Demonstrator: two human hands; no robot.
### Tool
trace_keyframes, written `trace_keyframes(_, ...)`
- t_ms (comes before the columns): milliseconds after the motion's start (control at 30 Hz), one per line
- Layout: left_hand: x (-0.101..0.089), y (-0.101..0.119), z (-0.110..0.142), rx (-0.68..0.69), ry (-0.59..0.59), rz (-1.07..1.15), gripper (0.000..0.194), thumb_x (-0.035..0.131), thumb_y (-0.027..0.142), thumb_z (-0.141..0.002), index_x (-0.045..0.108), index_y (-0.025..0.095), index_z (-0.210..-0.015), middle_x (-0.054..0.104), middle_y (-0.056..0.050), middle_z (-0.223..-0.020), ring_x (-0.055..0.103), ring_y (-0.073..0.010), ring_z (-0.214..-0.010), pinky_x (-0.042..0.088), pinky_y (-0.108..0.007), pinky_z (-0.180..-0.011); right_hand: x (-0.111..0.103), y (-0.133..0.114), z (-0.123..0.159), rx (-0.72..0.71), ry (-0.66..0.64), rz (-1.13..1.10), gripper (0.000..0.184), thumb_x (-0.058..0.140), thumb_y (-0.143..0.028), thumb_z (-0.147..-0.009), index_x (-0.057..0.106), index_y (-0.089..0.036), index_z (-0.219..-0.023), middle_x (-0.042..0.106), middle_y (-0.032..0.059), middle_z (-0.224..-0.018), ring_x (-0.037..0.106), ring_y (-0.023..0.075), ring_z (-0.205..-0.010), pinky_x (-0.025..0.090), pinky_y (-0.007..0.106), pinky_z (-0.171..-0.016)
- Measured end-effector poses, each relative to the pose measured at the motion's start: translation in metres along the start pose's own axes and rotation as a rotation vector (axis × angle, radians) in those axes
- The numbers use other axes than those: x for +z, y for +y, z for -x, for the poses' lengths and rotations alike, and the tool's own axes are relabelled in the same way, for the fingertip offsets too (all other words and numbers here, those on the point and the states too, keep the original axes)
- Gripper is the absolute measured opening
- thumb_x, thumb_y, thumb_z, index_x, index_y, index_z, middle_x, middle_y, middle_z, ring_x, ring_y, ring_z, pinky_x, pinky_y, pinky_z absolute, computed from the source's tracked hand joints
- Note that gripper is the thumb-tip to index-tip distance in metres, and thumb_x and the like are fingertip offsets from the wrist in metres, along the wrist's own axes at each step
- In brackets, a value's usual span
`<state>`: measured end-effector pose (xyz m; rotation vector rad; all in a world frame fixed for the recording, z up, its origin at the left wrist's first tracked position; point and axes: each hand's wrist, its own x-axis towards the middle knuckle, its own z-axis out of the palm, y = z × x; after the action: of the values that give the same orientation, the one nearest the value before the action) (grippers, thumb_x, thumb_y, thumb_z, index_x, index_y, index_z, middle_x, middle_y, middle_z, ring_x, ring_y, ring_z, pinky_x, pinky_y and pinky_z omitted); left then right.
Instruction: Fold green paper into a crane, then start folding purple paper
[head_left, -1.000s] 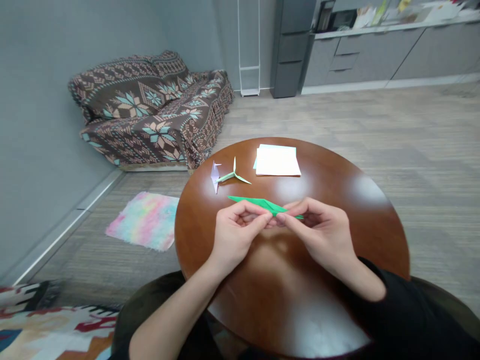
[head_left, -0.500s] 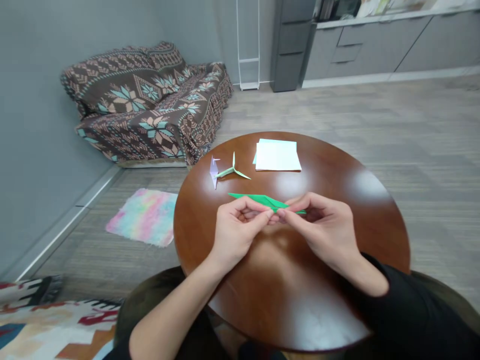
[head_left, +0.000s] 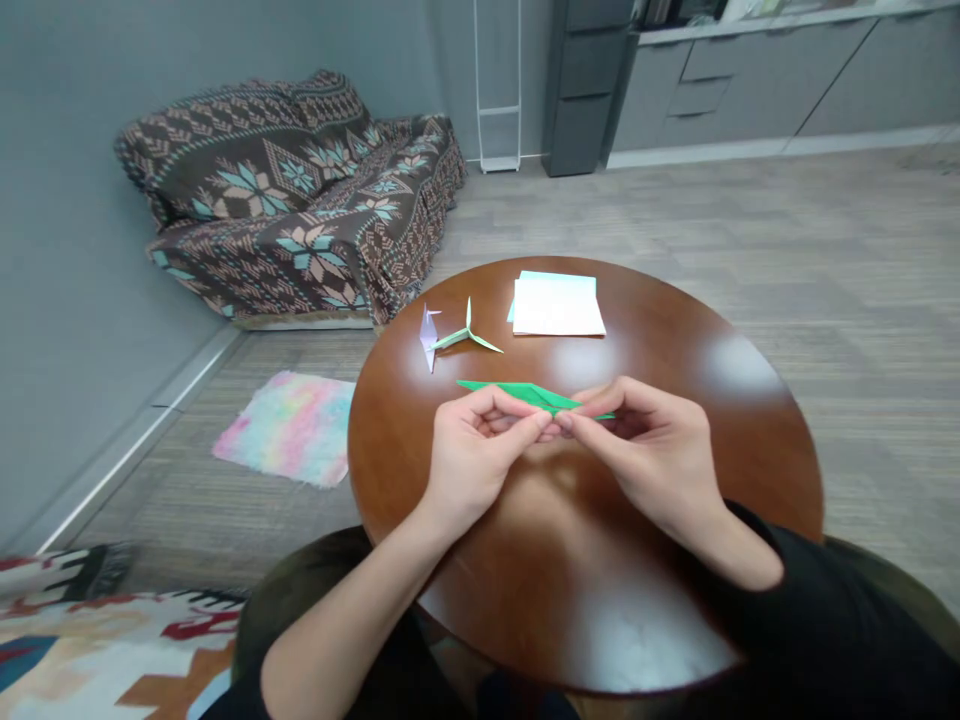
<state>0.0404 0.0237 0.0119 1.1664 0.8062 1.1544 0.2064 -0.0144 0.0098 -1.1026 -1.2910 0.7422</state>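
Brown, glossy and round, the table (head_left: 401, 440) stands on a grey floor (head_left: 885, 330) near a patterned sofa (head_left: 300, 220) and pastel rug (head_left: 289, 425). Over it, as I watch remotely, the left hand (head_left: 471, 450) and right hand (head_left: 660, 445) pinch green paper (head_left: 529, 393), its long axis running left to right, one point aimed left, the right end slightly nearer my camera.

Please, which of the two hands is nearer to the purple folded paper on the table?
Left. The left hand is on the near side of the purple folded paper, a little to its right; the right hand is much farther to the right.
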Motion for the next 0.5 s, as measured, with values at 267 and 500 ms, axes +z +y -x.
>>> trace_keyframes(267, 0.0037, 0.0013, 0.0013, 0.037, 0.039, -0.015, 0.025, 0.091, 0.026, -0.071, 0.069, 0.013, -0.073, 0.078, -0.005, -0.070, 0.076, -0.0178, -0.064, 0.067, -0.030, -0.073, 0.0045, -0.0051, -0.0003, 0.080, 0.053, -0.079, 0.033, 0.091, -0.038, -0.074, 0.063, -0.021, -0.073, 0.078, 0.0044, -0.080, 0.075, 0.0182, -0.068, 0.063, 0.027, -0.062)
trace_keyframes(500, 0.0042, -0.0005, 0.0016, 0.116, 0.115, -0.030, 0.014, 0.086, 0.020, -0.075, 0.073, 0.016, -0.078, 0.078, -0.002, -0.075, 0.076, -0.0157, -0.066, 0.065, -0.026, -0.072, 0.0037, -0.0051, -0.0029, 0.079, 0.066, -0.134, 0.024, 0.087, -0.033, -0.080, 0.066, -0.022, -0.084, 0.077, 0.0017, -0.077, 0.077, 0.0181, -0.068, 0.065, 0.028, -0.065)
